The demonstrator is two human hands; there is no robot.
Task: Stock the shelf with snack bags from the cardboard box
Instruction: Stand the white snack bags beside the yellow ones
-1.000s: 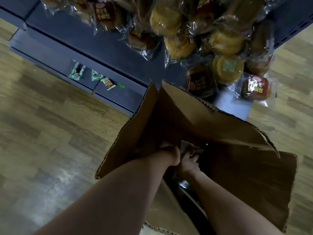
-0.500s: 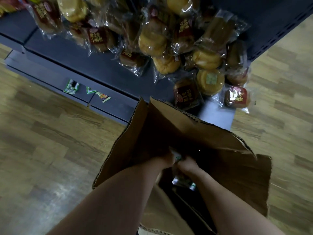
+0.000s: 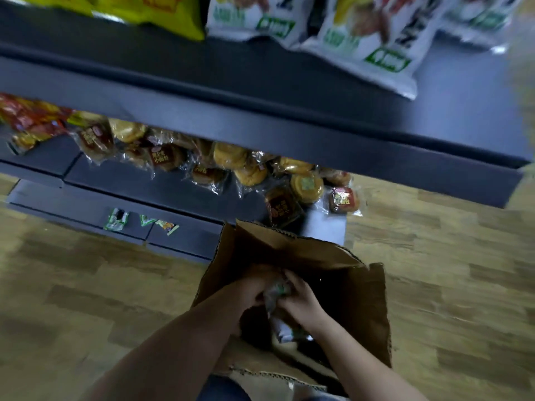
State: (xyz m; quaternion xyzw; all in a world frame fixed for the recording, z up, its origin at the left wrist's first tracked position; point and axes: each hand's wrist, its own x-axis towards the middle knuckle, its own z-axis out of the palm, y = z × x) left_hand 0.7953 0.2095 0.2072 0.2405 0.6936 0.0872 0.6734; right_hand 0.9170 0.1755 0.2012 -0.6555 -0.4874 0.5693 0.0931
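Wood-look flooring (image 3: pixel 86 285) runs under three dark shelf tiers (image 3: pixel 260 91), bun packets (image 3: pixel 231 166) crowding the middle one at 12 o'clock and three small sachets (image 3: pixel 139 222) lying on the lowest. Both hands, left hand (image 3: pixel 254 287) and right hand (image 3: pixel 302 302), clutch one crinkled snack bag (image 3: pixel 279 316) over the single open cardboard box (image 3: pixel 362 308) at 6 o'clock

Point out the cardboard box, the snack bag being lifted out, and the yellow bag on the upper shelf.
cardboard box (image 3: pixel 364 308), head view, inner right wall.
snack bag (image 3: pixel 279 328), head view, pale lower part between the hands.
yellow bag (image 3: pixel 162 15), head view, lower front face.
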